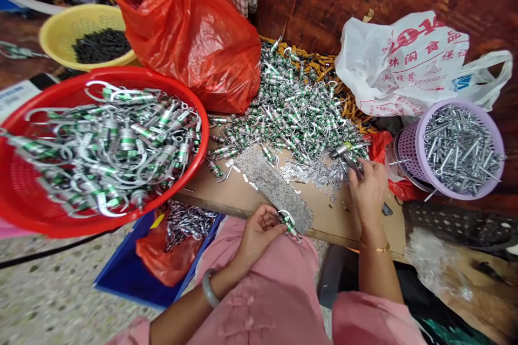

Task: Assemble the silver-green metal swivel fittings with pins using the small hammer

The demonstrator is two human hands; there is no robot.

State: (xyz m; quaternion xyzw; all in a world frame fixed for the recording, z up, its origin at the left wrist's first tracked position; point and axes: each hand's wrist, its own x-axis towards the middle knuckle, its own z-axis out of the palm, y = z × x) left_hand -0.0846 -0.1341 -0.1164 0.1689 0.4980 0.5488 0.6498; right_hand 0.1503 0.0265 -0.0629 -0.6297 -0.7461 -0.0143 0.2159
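"What's biggest here?"

"A red basket [168, 88] piled with green-banded metal fittings, then a loose heap of them [291, 113] on the surface [356, 232]."

"And the hands?"

"The left hand [257, 234] is off the surface's edge, fingers [270, 221] curled around one fitting [289, 225]. The right hand [368, 194] is at the heap, fingers [356, 183] pinching a slim metal piece [353, 166]."

I can see the left hand [259, 232] at 6 o'clock pinching a small silver wire clip with a green-banded barrel [290, 225], tilted downward. At 4 o'clock, the right hand [368, 194] grips a shiny silver green-banded barrel [342, 149] lying against the edge of a loose heap of matching clips [291, 113].
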